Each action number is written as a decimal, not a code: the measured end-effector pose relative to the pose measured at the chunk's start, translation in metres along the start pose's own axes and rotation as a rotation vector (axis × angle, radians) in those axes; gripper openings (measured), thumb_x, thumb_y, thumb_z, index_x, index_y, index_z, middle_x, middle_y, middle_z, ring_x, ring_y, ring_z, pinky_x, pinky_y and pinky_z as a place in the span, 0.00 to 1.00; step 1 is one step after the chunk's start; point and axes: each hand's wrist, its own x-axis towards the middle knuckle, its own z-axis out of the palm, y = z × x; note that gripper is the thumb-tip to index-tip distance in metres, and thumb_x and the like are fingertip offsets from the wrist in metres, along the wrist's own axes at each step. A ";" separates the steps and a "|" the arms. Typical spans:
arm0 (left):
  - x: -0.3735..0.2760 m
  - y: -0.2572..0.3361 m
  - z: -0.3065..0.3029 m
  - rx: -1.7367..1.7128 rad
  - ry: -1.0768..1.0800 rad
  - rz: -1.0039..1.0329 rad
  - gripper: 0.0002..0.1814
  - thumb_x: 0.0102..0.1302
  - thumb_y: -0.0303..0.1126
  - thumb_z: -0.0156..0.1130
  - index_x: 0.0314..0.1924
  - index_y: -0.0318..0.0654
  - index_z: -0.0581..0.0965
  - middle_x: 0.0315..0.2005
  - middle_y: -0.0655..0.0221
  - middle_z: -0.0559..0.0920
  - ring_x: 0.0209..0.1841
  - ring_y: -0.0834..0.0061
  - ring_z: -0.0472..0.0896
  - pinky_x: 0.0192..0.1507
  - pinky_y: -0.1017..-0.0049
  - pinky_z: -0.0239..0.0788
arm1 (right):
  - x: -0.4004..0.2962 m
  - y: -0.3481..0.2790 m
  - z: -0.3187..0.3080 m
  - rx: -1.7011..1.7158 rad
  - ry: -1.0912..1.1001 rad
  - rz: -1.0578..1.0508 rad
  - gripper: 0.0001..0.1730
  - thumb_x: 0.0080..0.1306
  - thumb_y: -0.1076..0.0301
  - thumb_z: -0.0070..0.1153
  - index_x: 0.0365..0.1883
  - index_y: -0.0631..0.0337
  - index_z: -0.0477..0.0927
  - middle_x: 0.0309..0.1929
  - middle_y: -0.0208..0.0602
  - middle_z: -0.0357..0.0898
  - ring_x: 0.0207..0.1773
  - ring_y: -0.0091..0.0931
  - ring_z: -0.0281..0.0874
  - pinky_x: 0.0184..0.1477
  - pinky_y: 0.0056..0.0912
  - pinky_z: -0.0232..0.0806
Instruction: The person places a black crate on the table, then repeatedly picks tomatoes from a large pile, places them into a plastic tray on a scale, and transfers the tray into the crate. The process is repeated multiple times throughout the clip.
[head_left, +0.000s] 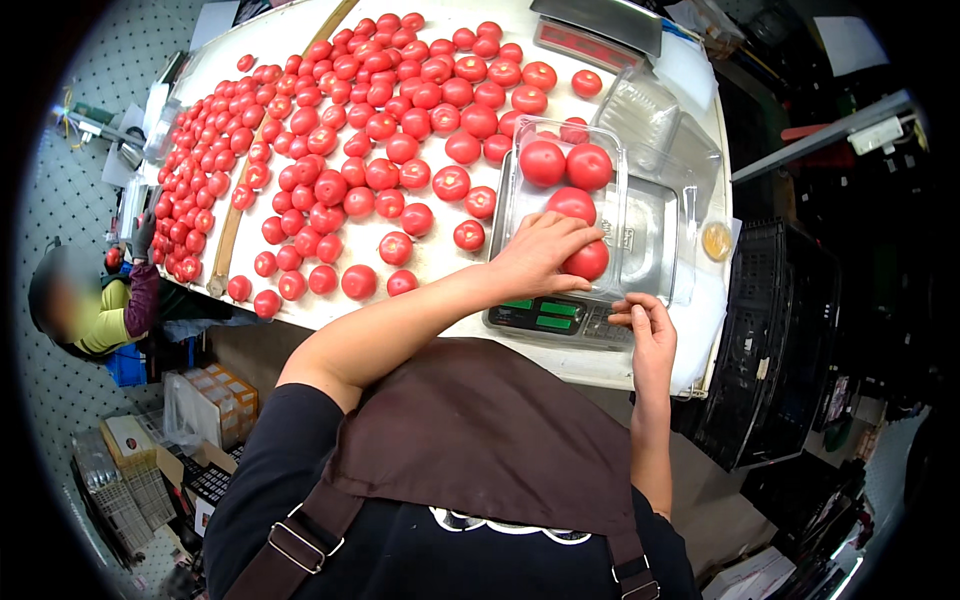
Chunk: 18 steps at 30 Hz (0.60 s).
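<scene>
A clear plastic tray (621, 187) rests on the steel pan (664, 247) of a digital scale (551, 319). Inside it sit large red tomatoes, among them one at the far left (541, 163) and one beside it (589, 166). My left hand (544, 251) reaches into the tray, its fingers and thumb around a tomato (587, 260) at the near end. Part of a third tomato (571, 204) shows beyond my fingers. My right hand (651, 330), fingers curled, is at the tray's near right corner; whether it pinches the rim is unclear.
Many loose tomatoes (382, 172) cover the white table (450, 259), crossed by a wooden strip (234, 217). Clear empty trays (641, 109) lie behind the scale, near another scale (592, 37). A co-worker's gloved hand (142, 236) is at the left edge. Black crates (765, 345) stand right.
</scene>
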 end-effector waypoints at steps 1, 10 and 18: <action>0.000 -0.003 0.009 0.096 -0.007 0.022 0.33 0.55 0.43 0.72 0.61 0.47 0.73 0.56 0.65 0.74 0.60 0.59 0.70 0.65 0.59 0.56 | -0.003 0.002 -0.002 0.003 0.008 0.005 0.11 0.76 0.70 0.47 0.50 0.67 0.76 0.43 0.39 0.81 0.40 0.23 0.80 0.48 0.26 0.71; -0.040 -0.040 -0.018 0.210 0.320 -0.274 0.17 0.59 0.33 0.66 0.49 0.44 0.79 0.45 0.64 0.79 0.51 0.60 0.75 0.55 0.61 0.63 | -0.019 0.023 -0.055 0.004 0.200 0.047 0.11 0.76 0.71 0.45 0.48 0.66 0.78 0.40 0.37 0.81 0.39 0.22 0.80 0.46 0.25 0.72; -0.031 -0.023 -0.002 0.551 -0.012 -0.119 0.35 0.51 0.50 0.74 0.54 0.41 0.74 0.42 0.64 0.79 0.55 0.60 0.73 0.64 0.53 0.55 | 0.030 0.003 0.004 -0.675 0.032 -0.395 0.13 0.63 0.70 0.62 0.45 0.64 0.79 0.42 0.42 0.81 0.46 0.33 0.81 0.54 0.40 0.69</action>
